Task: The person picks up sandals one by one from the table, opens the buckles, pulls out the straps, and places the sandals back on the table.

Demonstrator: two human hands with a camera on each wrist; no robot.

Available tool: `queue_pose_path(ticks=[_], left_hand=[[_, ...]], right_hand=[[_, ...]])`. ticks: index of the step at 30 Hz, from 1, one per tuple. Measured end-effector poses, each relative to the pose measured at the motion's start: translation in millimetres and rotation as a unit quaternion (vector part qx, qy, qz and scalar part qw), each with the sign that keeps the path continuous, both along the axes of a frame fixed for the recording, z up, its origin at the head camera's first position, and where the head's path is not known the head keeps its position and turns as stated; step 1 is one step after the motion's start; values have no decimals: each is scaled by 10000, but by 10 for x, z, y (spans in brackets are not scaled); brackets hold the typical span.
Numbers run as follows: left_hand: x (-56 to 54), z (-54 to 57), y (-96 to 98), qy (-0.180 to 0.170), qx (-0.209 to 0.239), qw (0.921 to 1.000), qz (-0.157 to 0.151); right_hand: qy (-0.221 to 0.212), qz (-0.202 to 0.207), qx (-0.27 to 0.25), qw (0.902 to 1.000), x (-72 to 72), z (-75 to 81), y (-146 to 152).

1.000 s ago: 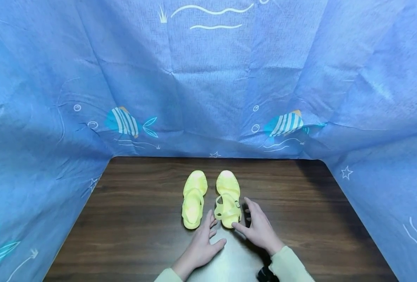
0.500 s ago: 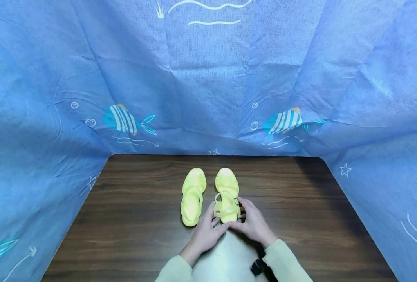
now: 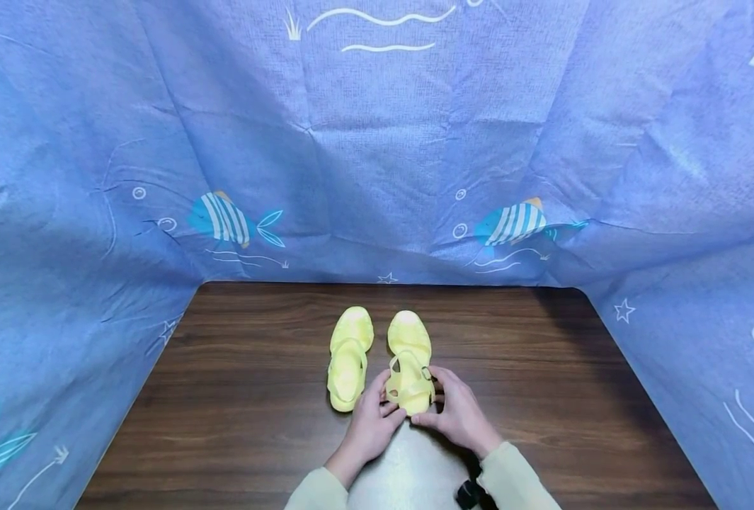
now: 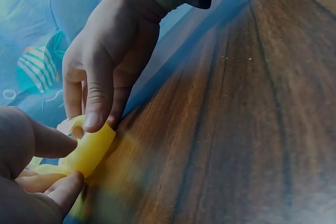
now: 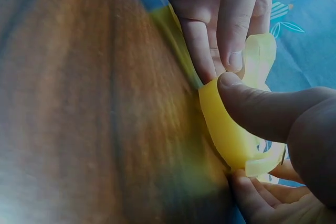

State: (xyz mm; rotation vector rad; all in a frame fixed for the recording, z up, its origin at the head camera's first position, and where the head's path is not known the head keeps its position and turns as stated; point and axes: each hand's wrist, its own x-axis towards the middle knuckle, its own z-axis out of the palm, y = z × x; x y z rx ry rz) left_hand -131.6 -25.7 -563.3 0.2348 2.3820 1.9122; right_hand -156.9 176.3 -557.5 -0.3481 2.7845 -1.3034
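Observation:
Two yellow sandals lie side by side on the tabletop, toes pointing away from the person. My left hand (image 3: 367,431) and my right hand (image 3: 461,416) hold the heel end of the right sandal (image 3: 409,334) from either side. In the left wrist view, the left thumb and fingers (image 4: 64,192) pinch the heel's sole (image 4: 97,150). The right wrist view shows the right thumb (image 5: 257,103) on the heel's edge with the fingers underneath. The left sandal (image 3: 352,331) lies untouched beside the left hand.
The dark wooden table (image 3: 243,368) runs to a blue cloth curtain (image 3: 377,177) printed with fish, which encloses the back and both sides. A black wrist strap device (image 3: 469,494) sits by the right sleeve. A pale glare patch marks the table's front.
Both hands have closed in from beside the right sandal and now grip its heel. That sandal has shifted slightly toward the person; the left one stays put.

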Motion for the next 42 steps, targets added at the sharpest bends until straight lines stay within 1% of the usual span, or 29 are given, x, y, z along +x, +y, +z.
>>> queue_pose_path(ticks=[8, 18, 24, 26, 30, 32, 33, 34, 35, 36, 37, 38, 40, 41, 42], left_hand=[[123, -11, -28, 33, 117, 9999, -8], [266, -9, -36, 29, 263, 9996, -8], [316, -14, -65, 80, 258, 9995, -161], [330, -8, -85, 50, 186, 9996, -226], [353, 24, -147, 15, -171, 9992, -372], [359, 54, -185, 75, -384, 9979, -513], [358, 76, -206, 160, -566, 9965, -586], [355, 101, -226, 289, -787, 9943, -657], [352, 131, -247, 464, -1072, 9905, -729], [350, 166, -267, 673, -1433, 9844, -770], [348, 204, -286, 907, -1841, 9754, -801], [347, 242, -305, 1142, -2283, 9636, -800], [354, 331, -347, 1519, -3098, 9350, -816], [357, 377, -364, 1619, -3396, 9224, -875], [358, 426, -379, 1676, -3632, 9116, -945]], right_hand=[[182, 177, -71, 9997, 136, -9, 21], [222, 317, -187, 9991, 293, -1, 39], [290, 476, -327, 9979, 381, -20, 62], [311, 503, -344, 9977, 402, -32, 69], [413, 513, -317, 9973, 421, -54, 83], [484, 537, -307, 9969, 422, -63, 90], [508, 560, -317, 9966, 421, -66, 93], [531, 576, -337, 9964, 422, -69, 97], [563, 594, -364, 9960, 421, -74, 102], [562, 594, -407, 9958, 422, -75, 106], [587, 593, -445, 9955, 423, -77, 112], [588, 587, -502, 9953, 425, -76, 116], [587, 571, -612, 9948, 430, -77, 126], [587, 566, -662, 9945, 431, -77, 130], [569, 559, -711, 9943, 435, -73, 134]])
